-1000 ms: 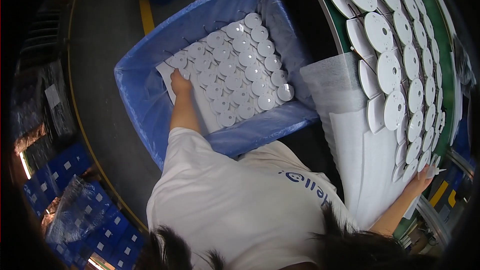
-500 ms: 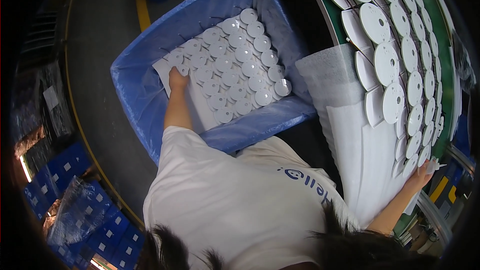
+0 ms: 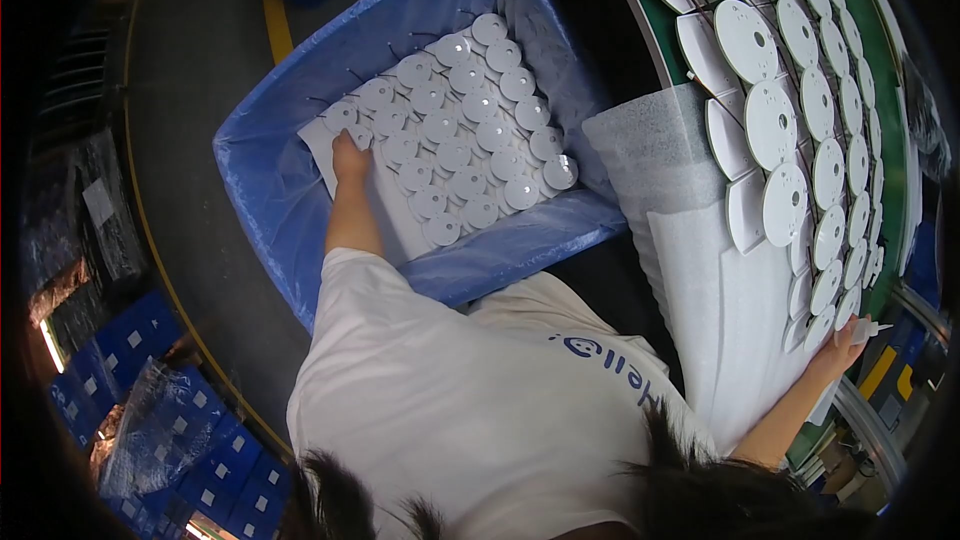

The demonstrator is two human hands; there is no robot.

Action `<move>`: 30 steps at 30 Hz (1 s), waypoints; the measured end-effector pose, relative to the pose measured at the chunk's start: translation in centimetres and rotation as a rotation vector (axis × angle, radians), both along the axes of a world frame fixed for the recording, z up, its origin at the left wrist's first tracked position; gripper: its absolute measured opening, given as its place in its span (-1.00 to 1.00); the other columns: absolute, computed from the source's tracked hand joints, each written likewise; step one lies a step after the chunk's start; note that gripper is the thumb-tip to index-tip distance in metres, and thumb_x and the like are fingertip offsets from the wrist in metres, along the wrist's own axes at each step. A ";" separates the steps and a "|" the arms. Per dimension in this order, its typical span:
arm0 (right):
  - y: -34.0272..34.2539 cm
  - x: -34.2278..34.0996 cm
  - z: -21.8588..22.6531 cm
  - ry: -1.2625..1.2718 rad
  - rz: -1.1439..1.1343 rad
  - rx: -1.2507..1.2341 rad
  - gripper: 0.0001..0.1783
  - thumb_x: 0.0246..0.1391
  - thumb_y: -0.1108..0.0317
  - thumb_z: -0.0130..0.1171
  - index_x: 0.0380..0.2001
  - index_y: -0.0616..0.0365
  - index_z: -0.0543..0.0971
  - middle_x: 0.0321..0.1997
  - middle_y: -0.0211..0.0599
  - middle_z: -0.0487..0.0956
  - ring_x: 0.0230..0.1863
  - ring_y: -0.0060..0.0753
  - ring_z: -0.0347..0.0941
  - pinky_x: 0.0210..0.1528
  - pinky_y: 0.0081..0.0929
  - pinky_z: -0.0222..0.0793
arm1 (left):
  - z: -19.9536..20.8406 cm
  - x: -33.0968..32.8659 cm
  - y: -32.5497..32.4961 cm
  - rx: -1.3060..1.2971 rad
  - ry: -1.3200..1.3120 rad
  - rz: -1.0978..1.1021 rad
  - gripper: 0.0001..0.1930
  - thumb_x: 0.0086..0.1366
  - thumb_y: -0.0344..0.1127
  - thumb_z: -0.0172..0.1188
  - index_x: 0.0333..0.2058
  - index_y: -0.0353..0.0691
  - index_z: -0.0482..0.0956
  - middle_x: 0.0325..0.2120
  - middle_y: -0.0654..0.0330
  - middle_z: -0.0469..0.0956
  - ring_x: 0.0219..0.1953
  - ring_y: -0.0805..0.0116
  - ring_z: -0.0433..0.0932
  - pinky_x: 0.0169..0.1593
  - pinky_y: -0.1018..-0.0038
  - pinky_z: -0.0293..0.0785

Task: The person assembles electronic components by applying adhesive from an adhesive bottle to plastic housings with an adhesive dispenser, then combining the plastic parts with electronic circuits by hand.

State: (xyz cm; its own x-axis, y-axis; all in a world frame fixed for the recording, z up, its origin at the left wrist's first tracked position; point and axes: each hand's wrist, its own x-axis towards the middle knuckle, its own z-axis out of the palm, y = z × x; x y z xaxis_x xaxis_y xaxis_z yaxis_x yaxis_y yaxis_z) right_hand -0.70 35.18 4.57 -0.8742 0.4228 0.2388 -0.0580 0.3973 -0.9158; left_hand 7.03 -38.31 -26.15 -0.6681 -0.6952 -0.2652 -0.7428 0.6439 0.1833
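Observation:
Inside the blue-lined bin, my left hand (image 3: 350,152) is closed at the edge of a white disc (image 3: 360,135) at the left end of the rows. Overlapping rows of similar white round discs (image 3: 453,153), each with a small hole, lie on a white sheet (image 3: 388,202) there. Thin dark wires stick out along the far side. My right hand (image 3: 840,352) is at the near end of the disc rows on the green table. Its fingers are bent around a small whitish piece (image 3: 866,329), whose kind I cannot make out.
The bin (image 3: 262,202) stands in front of me, left of the green-topped table (image 3: 668,40). White foam sheets (image 3: 690,290) hang over the table's near edge beside larger-looking white discs (image 3: 770,125). Stacked blue boxes (image 3: 210,460) with plastic wrap stand at the lower left.
The whole view has shifted slightly, with the bin a little further left. My left hand stays at the same disc, and my right hand stays at the table's disc rows.

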 end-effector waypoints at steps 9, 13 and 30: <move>-0.5 0.2 0.1 -0.019 -0.018 0.024 -0.37 -0.16 0.34 0.05 0.01 0.26 0.11 -0.20 -0.22 0.32 -0.10 -0.40 0.19 0.04 -0.49 -0.01 | -1.7 0.2 0.1 -0.003 0.091 0.046 -0.38 -0.20 -0.44 0.13 -0.06 -0.32 0.16 -0.13 -0.06 0.23 -0.08 0.03 0.25 -0.03 0.37 0.23; -1.2 0.1 0.4 -0.017 -0.010 0.017 -0.36 -0.18 0.35 0.05 0.01 0.28 0.10 -0.21 -0.23 0.33 -0.11 -0.41 0.20 0.03 -0.50 0.00 | -2.4 0.5 -0.4 -0.031 0.127 0.014 -0.41 -0.19 -0.50 0.06 -0.07 -0.31 0.17 -0.14 -0.07 0.23 -0.09 0.01 0.25 -0.04 0.36 0.23; -0.5 0.3 -0.1 -0.009 -0.034 -0.044 -0.39 -0.16 0.40 0.04 0.01 0.30 0.11 -0.21 -0.26 0.32 -0.13 -0.41 0.24 -0.04 -0.51 0.11 | 0.2 -0.1 1.6 0.055 0.133 0.166 -0.22 -0.33 -0.37 0.20 -0.02 -0.33 0.08 -0.11 -0.14 0.17 -0.05 -0.03 0.18 0.03 0.33 0.15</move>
